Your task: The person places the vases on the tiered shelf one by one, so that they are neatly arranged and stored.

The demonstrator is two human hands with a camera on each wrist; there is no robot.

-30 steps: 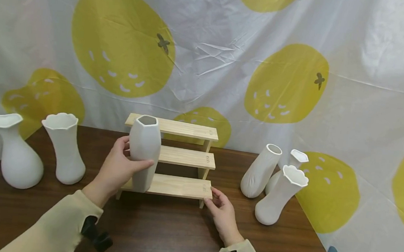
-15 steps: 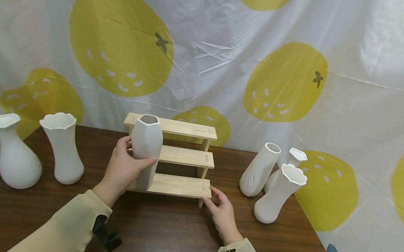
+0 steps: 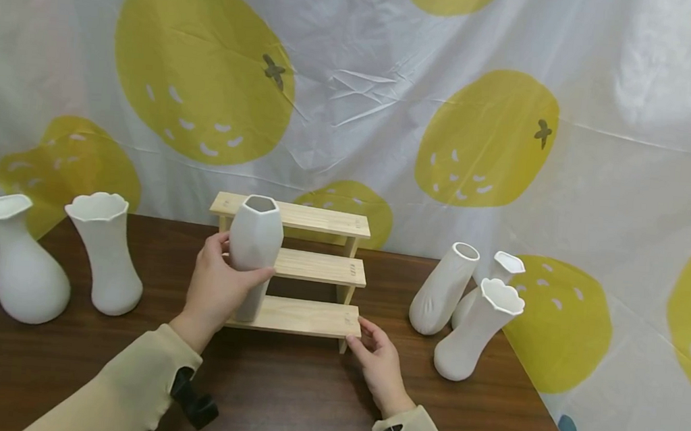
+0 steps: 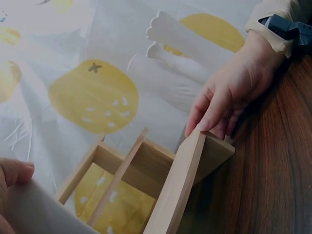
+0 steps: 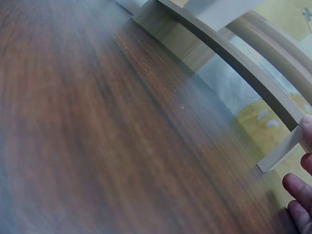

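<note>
A white faceted vase (image 3: 255, 235) with an angular mouth stands upright at the left part of the three-step wooden stand (image 3: 307, 316). My left hand (image 3: 216, 290) grips it from the left, thumb across the front. Its base is over the lowest step; whether it touches the wood, I cannot tell. In the left wrist view only part of the vase (image 4: 41, 209) shows, beside my left fingertips (image 4: 17, 171). My right hand (image 3: 379, 363) pinches the right end of the lowest step, thumb in front. The right wrist view catches just its fingers (image 5: 297, 187) at that end.
On the left of the brown table (image 3: 283, 393) are a narrow-necked vase (image 3: 32, 279) and a scalloped vase (image 3: 107, 258). At the right are a slanted vase (image 3: 441, 294), another scalloped one (image 3: 476, 337) and a partly hidden vase (image 3: 502, 267). A patterned curtain (image 3: 352, 128) hangs behind.
My left hand has carried the faceted vase a little to the right and slightly back over the lowest step. The right hand keeps its hold on the stand.
</note>
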